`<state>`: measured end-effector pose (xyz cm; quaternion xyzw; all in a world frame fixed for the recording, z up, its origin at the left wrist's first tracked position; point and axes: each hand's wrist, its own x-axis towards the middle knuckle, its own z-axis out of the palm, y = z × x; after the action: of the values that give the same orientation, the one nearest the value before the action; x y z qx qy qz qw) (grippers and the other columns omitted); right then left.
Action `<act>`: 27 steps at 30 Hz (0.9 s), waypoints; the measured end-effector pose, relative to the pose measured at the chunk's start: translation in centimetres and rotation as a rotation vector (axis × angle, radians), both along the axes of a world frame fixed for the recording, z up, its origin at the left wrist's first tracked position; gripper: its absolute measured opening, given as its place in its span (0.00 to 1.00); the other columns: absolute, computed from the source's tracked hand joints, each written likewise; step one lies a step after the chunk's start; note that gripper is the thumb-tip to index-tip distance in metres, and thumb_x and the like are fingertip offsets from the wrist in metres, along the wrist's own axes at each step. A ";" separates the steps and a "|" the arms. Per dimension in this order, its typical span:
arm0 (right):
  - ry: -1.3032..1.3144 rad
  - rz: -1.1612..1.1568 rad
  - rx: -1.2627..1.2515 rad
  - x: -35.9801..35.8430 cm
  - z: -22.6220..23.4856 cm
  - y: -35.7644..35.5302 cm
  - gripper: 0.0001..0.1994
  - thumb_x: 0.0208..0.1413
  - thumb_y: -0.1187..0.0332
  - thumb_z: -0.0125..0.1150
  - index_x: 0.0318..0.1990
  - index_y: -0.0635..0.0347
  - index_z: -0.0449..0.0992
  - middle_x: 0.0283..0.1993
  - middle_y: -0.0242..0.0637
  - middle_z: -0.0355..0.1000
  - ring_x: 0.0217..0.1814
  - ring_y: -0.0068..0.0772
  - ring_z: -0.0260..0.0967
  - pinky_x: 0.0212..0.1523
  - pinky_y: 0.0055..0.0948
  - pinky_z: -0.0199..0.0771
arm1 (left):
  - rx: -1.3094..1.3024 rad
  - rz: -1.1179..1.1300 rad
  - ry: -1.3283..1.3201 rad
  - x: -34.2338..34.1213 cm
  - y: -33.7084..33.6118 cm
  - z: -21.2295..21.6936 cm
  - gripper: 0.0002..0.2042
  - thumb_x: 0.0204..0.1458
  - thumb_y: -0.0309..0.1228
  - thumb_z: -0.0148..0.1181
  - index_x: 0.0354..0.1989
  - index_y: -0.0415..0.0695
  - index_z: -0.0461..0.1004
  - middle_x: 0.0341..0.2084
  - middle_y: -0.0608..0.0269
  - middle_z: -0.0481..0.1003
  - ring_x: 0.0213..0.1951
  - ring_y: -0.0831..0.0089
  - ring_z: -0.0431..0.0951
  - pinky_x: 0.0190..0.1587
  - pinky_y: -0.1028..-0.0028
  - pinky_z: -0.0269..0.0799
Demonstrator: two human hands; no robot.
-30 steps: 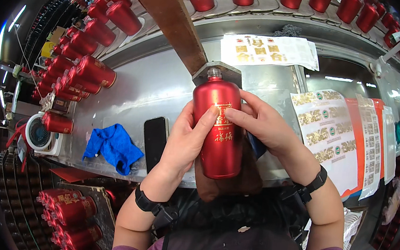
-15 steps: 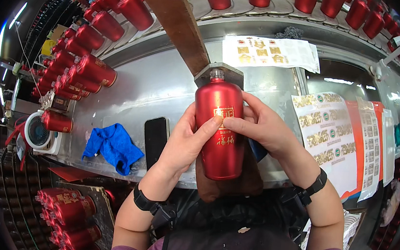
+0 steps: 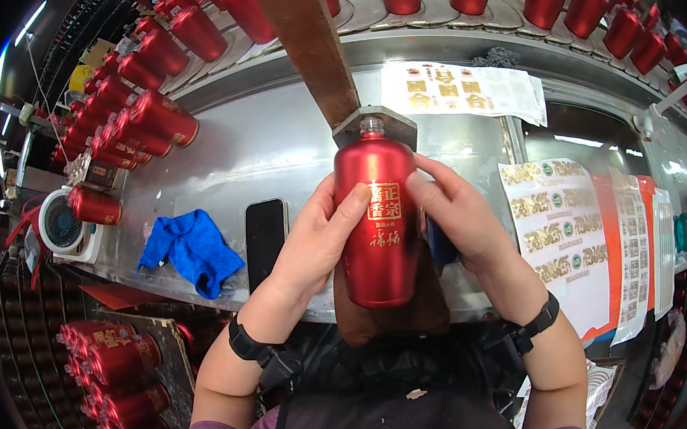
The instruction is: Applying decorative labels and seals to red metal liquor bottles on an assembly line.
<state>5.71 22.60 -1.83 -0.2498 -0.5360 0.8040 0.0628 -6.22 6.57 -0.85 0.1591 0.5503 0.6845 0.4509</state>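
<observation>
A glossy red bottle [image 3: 370,267] with a clear threaded neck and gold lettering lies tilted in front of me, its neck away from me. Its neck end meets a dark metal bracket [image 3: 401,129], and its base lies over a brown cloth pad [image 3: 354,319]. My left hand [image 3: 321,233] is closed round the left side, thumb on the edge of the gold square label [image 3: 386,201]. On the upper right side, my right hand [image 3: 455,213] holds the bottle, its thumb beside the label; some of its fingers are hidden.
A blue cloth [image 3: 191,249] and a black phone [image 3: 265,240] lie left on the metal table. Gold decal sheets [image 3: 554,222] lie right, another sheet [image 3: 463,91] beyond. Red bottles ride a conveyor [image 3: 363,10] at the back; a brown beam [image 3: 303,29] slants overhead. A small fan [image 3: 61,222] stands far left.
My right thumb has drawn off the label to the right, and my left thumb has shifted up and left to its edge, so more of the gold square shows. The conveyor bottles have moved right.
</observation>
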 end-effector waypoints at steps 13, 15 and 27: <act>0.108 -0.128 -0.177 6.1 1.0 -3.4 0.26 0.57 0.81 0.62 0.63 0.63 0.67 0.49 0.32 0.73 0.51 0.20 0.71 0.55 0.22 0.71 | 0.015 -0.073 0.195 0.8 -0.8 0.7 0.39 0.57 0.21 0.62 0.74 0.40 0.45 0.63 0.56 0.66 0.61 0.71 0.69 0.64 0.67 0.65; 0.125 -0.075 -0.221 6.3 1.2 -3.5 0.23 0.58 0.79 0.63 0.61 0.63 0.68 0.52 0.34 0.72 0.54 0.20 0.69 0.57 0.22 0.70 | 0.016 -0.064 0.201 0.8 -1.0 0.5 0.38 0.57 0.22 0.62 0.74 0.40 0.46 0.62 0.56 0.66 0.61 0.71 0.69 0.64 0.67 0.65; 0.123 -0.126 -0.148 5.3 1.3 -2.5 0.18 0.57 0.78 0.64 0.54 0.63 0.70 0.48 0.34 0.74 0.51 0.21 0.71 0.53 0.22 0.72 | -0.047 0.011 0.175 0.9 0.6 1.3 0.31 0.57 0.28 0.65 0.67 0.38 0.57 0.54 0.59 0.72 0.54 0.74 0.73 0.58 0.71 0.70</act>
<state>10.96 20.07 -0.50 -0.2371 -0.4533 0.8497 0.1275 -5.33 7.12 0.45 0.2050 0.6044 0.6572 0.4009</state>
